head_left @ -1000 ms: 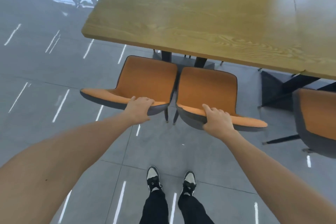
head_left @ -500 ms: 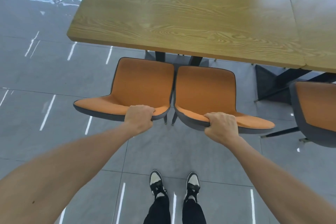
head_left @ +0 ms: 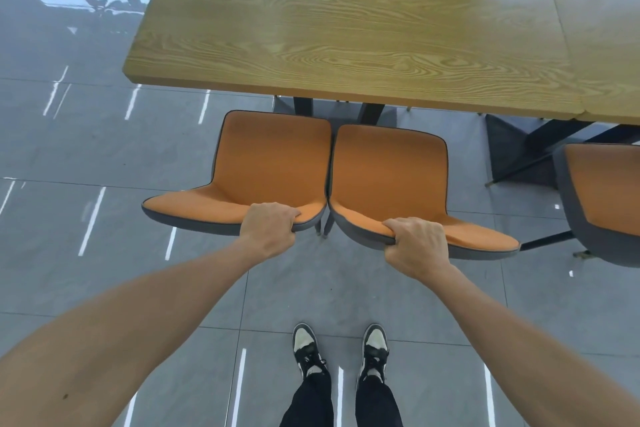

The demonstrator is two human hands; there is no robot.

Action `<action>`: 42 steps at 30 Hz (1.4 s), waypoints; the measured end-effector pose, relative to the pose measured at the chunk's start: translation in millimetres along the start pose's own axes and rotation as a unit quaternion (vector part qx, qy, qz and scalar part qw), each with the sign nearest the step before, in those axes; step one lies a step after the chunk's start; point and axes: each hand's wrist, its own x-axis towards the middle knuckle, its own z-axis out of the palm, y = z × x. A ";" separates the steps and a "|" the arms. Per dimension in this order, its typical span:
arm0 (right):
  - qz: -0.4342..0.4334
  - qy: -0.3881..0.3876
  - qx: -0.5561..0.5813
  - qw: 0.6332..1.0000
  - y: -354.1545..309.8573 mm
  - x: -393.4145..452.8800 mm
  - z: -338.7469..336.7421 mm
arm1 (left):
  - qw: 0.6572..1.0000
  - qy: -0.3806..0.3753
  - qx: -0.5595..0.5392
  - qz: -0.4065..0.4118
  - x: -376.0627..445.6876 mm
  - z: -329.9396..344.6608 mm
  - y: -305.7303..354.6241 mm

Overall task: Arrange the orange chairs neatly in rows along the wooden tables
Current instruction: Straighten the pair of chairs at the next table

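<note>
Two orange chairs gripped by their backrests at the near edge of the wooden table.

The left orange chair [head_left: 273,163] and the right orange chair [head_left: 389,177] stand side by side, seat edges touching or nearly so, seats facing the wooden table [head_left: 346,28] and just short of its near edge. The left hand [head_left: 268,227] is clamped over the top edge of the left chair's backrest; the right hand [head_left: 414,244] is clamped over the right chair's backrest. A third orange chair [head_left: 602,198] stands apart at the right, beside a second table [head_left: 602,38] butted against the first. Black-and-white shoes [head_left: 341,350] stand on the grey tiled floor [head_left: 86,156].
</note>
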 end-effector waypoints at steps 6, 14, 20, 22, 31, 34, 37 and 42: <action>-0.010 0.004 -0.017 1.000 8.1 6.8 1.7 | 1.000 0.007 0.004 0.014 1.9 2.0 -2.6; -0.002 0.041 -0.013 0.999 6.2 5.9 4.2 | 1.000 -0.006 0.001 0.007 -0.8 -4.0 2.3; 0.025 0.013 -0.024 0.999 2.1 4.1 1.6 | 1.000 -0.028 -0.008 -0.010 -2.9 -9.3 8.9; 0.026 -0.025 -0.025 0.999 1.6 5.8 -5.0 | 0.998 -0.050 -0.026 -0.012 -1.6 -10.8 7.5; -0.005 -0.311 0.067 0.948 -27.2 39.6 -67.8 | 0.967 -0.185 -0.175 -0.027 -24.6 -73.3 -2.4; -0.014 -0.341 0.051 0.938 -64.8 69.1 -94.7 | 0.964 -0.172 -0.194 -0.053 -26.7 -101.9 -25.4; -0.041 -0.298 0.030 0.953 -109.7 104.3 -118.7 | 0.969 -0.110 -0.207 -0.081 -27.3 -125.2 -63.8; -0.093 -0.277 0.001 0.956 -204.9 169.7 -144.8 | 0.980 -0.056 -0.146 -0.125 -30.0 -155.0 -157.5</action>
